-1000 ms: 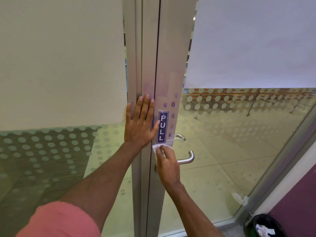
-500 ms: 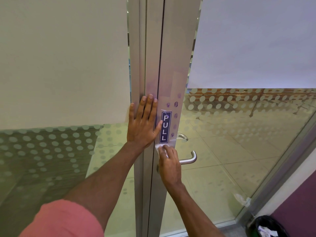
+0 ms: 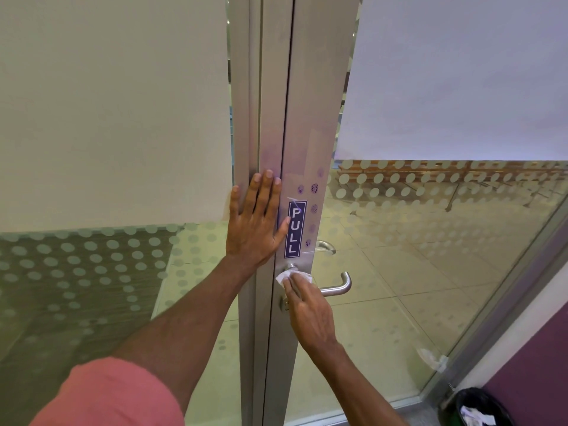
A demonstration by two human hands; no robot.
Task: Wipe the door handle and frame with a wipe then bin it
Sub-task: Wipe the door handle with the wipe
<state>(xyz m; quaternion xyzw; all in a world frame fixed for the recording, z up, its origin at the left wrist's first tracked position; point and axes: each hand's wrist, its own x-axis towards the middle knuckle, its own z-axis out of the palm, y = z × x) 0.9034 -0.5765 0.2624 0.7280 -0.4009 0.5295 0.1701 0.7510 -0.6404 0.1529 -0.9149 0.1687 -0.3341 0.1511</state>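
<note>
Wipe (image 3: 293, 276) work goes on at a glass office door, and we begin at our right hand (image 3: 309, 313), whose fingers (image 3: 292, 287) lie close together, pressing the white wipe flat against the metal at the root of the door handle (image 3: 336, 287), just below the blue PULL sign (image 3: 294, 229). A second ago that wipe sat higher, against the foot of the sign; it has since slid down onto the handle's base, which we read as the wiping passing from the plate to the lever itself. Our left hand (image 3: 256, 224) stays where it was, fingers spread and palm flat on the door frame (image 3: 270, 118) just left of the sign, steadying the door. Outward from the sign, the lever's curved end juts right, untouched so far, and purple smudges dot the metal just right of and above the lettering. Far below and right of the sign, a black bin (image 3: 479, 408) waits with crumpled paper inside; binning looks some way off.
</note>
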